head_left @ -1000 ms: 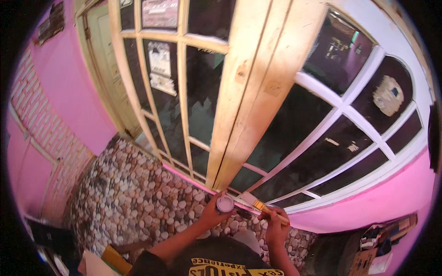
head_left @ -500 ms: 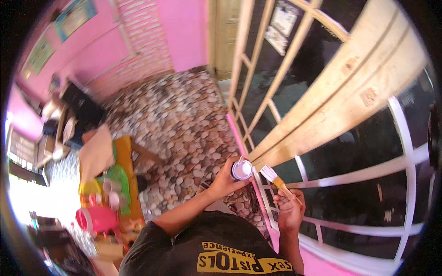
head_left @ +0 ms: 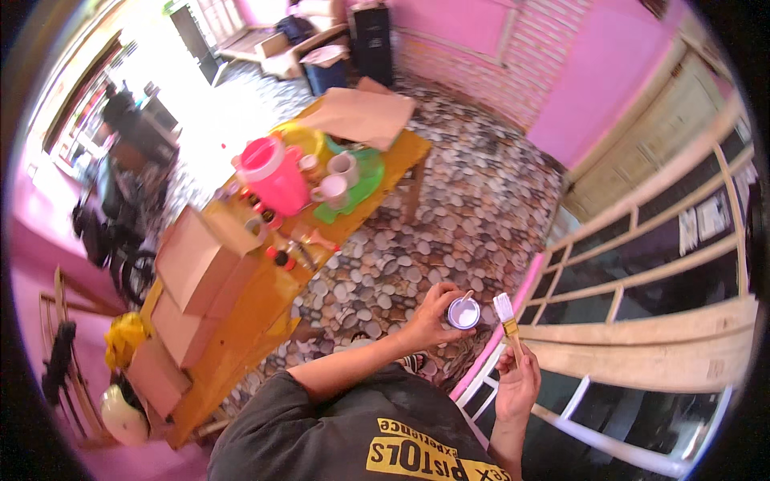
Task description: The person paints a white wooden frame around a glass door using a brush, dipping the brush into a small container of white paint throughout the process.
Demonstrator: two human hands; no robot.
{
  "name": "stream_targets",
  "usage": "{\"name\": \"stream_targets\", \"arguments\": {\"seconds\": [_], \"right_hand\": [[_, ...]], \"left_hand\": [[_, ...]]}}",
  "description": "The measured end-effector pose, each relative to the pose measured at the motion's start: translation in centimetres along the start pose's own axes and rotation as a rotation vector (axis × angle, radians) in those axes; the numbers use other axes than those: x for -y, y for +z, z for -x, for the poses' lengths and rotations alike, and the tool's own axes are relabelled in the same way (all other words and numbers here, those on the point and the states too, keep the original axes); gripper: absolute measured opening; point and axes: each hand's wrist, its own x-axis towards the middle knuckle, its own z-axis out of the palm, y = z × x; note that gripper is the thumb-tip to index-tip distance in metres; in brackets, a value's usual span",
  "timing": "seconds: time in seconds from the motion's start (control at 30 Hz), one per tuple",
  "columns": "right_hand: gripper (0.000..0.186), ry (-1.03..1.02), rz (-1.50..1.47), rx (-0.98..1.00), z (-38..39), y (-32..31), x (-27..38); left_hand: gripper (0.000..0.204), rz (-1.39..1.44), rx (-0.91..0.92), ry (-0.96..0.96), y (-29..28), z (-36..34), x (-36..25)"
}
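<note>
My left hand is wrapped round a small round can of white paint, held upright with its open top facing up. A thin stick seems to lie at the can's rim. In my right hand is a paintbrush with a wooden handle, the fingers closed on that handle. White paint coats its bristles, which point up and stand just right of the can, apart from it. Beyond the brush is a window frame of dark panes, its lower bars white and its upper bars bare wood.
On the left, a yellow-brown table holds cardboard boxes, a pink jug, mugs on a green tray, and bottles. A motorbike stands behind it. The floor has a pebble pattern.
My view has swung left, bringing the table and boxes nearer the middle. Both hands keep hold of the can and the brush, and the brush is now more upright.
</note>
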Motion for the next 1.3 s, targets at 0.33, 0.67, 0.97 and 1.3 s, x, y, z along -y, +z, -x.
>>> {"name": "stream_targets", "arguments": {"seconds": [0.33,0.67,0.97,1.3], "right_hand": [[0.028,0.214,0.176,0.245,0.1,7.5,-6.2],[0.024,0.222,0.128,0.187,1.7,8.7,-5.9],[0.032,-0.292,0.400,-0.182,5.8,1.0,1.9],[0.029,-0.680,0.578,-0.655,9.4,-4.7,4.1]], "left_hand": [[0.073,-0.124,-0.347,-0.195,-9.3,10.4,2.9],[0.070,-0.174,-0.312,-0.212,-13.2,15.4,4.7],[0.072,-0.162,0.014,0.014,-8.6,8.9,5.0],[0.071,0.013,0.292,0.184,1.4,-1.4,1.8]]}}
